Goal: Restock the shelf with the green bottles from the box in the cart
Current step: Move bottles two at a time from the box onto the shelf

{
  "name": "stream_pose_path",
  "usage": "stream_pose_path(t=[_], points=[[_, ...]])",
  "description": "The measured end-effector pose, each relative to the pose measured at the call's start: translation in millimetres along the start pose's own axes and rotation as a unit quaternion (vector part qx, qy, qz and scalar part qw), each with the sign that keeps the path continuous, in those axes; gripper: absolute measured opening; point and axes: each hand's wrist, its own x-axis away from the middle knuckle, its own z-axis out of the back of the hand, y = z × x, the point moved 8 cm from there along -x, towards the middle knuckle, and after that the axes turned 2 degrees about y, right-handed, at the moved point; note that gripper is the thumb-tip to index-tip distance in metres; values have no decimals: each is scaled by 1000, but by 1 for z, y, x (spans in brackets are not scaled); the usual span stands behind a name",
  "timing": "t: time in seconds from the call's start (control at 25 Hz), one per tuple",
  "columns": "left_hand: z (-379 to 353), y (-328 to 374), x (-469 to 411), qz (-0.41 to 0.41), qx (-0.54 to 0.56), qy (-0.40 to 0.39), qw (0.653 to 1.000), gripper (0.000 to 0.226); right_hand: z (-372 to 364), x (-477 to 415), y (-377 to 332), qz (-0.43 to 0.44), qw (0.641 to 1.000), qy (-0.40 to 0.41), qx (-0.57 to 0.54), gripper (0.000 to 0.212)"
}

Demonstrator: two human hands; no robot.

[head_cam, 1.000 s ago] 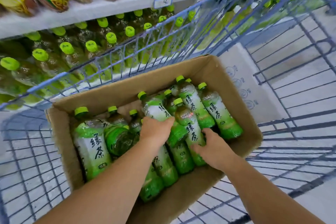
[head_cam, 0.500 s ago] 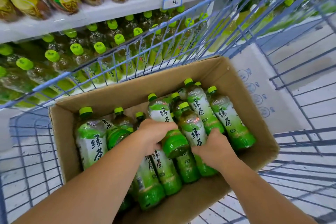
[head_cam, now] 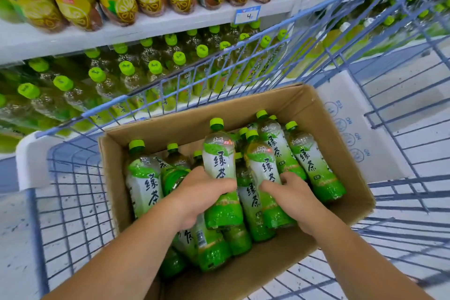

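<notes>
An open cardboard box [head_cam: 345,153] sits in the blue wire cart [head_cam: 73,192] and holds several green tea bottles lying tilted. My left hand [head_cam: 199,192] grips one green bottle [head_cam: 219,161] around its middle and holds it raised above the others, cap pointing away. My right hand [head_cam: 289,200] grips a second green bottle [head_cam: 261,165] beside it, fingers curled around its lower half. Another bottle [head_cam: 314,163] lies at the box's right side. Beyond the cart, the lower shelf [head_cam: 136,73] carries rows of the same green-capped bottles.
The upper shelf [head_cam: 170,24] bears yellow-labelled bottles and a price tag [head_cam: 248,15]. A flat white carton [head_cam: 353,129] lies in the cart to the right of the box. The cart's front wire wall [head_cam: 219,68] stands between the box and the shelf.
Both hands have closed around bottles and raised them out of the pile. The view has tilted up, showing more of the shelves.
</notes>
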Motion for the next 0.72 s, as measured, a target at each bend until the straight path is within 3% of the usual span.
stream_pose_path(t=[0.12, 0.2, 0.44, 0.72], points=[[11, 11, 32, -53, 23, 16, 998, 20, -4, 22, -18, 38, 999, 13, -16, 66], [24, 16, 54, -76, 28, 55, 995, 25, -6, 41, -32, 66, 997, 12, -43, 71], [74, 31, 130, -135, 45, 133, 981, 26, -18, 115, -85, 136, 986, 30, -91, 25], [168, 34, 213, -186, 22, 225, 956, 35, -68, 196, -173, 250, 966, 38, -60, 19]])
